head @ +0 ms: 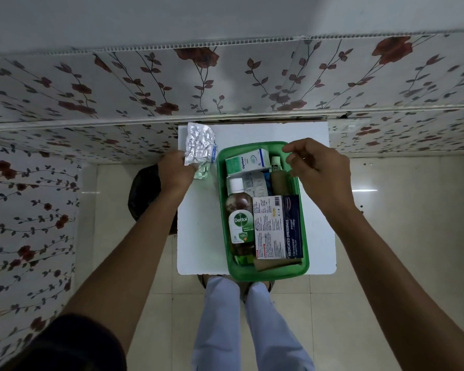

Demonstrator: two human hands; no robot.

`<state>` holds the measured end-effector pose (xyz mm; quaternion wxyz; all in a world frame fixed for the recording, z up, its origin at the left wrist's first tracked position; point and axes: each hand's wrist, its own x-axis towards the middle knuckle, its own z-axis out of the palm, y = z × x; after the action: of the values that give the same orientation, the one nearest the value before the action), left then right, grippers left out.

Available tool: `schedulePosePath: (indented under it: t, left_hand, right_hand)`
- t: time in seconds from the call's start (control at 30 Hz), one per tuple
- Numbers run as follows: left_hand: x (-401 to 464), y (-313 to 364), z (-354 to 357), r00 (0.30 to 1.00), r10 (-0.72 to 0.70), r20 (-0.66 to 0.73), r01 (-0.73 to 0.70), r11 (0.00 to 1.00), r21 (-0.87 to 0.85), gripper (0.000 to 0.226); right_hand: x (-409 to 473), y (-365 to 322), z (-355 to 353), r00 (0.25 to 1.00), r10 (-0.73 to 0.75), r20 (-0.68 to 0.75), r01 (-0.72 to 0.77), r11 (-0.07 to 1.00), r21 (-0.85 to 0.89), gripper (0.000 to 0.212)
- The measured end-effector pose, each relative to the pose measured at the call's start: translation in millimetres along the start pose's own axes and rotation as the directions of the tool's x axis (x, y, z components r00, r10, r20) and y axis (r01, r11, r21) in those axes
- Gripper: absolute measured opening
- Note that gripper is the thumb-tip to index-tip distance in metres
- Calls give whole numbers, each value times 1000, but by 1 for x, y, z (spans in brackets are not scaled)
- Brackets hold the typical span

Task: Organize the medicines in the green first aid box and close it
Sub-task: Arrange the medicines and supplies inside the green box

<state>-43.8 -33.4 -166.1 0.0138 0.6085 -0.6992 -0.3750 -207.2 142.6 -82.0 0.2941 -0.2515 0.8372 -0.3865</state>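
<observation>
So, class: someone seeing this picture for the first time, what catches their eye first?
Probably the green first aid box on the small white table, packed with a Dettol bottle and a dressings carton. Next, the left hand holding silver blister strips just left of it.

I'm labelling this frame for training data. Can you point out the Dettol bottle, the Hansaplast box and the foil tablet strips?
Dettol bottle (240,220): head view, on its white label.
Hansaplast box (277,226): head view, middle of its top face.
Foil tablet strips (198,145): head view, on the silver foil above the left hand (175,174).
</observation>
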Motion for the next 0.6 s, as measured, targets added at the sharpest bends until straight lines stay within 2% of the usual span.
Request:
schedulePosePath:
  t: [0.1,0.17,0.23,0.3,0.37,0.43,0.47,0.53,0.6]
  left_hand:
    - [-23,7,-20,990,-121,-75,90,938,-336,4]
    - [-49,18,-35,988,-150,-29,112,842,-528,11]
    - [-80,31,-45,990,-85,111,136,772,-620,16]
    - [-108,42,-44,960,16,278,161,784,-600,16]
    - [-127,47,-34,914,57,403,199,800,-565,17]
    - [-135,46,-23,903,78,422,168,841,-515,13]
    - [-136,43,-18,927,78,367,114,874,-473,10]
    - [-132,36,-16,984,95,150,-38,939,-343,7]
    - [-128,30,-16,995,99,-19,-101,975,-199,19]
  right_hand:
    - [-6,-2,-3,1000,8,-29,-7,999,51,18]
    - [-11,-6,-2,1000,-15,-25,17,997,69,20]
    - [-18,-14,3,995,-92,27,91,995,41,23]
    - [-23,-24,10,979,-169,111,171,985,-7,34]
    - [-25,-27,17,967,-188,172,200,978,-55,43]
    - [-23,-26,18,975,-149,162,166,981,-98,45]
    - [-22,-23,17,983,-118,144,136,983,-120,46]
    - [-19,-18,14,991,-60,120,79,985,-155,48]
    - [-18,-11,12,992,-33,122,58,976,-208,51]
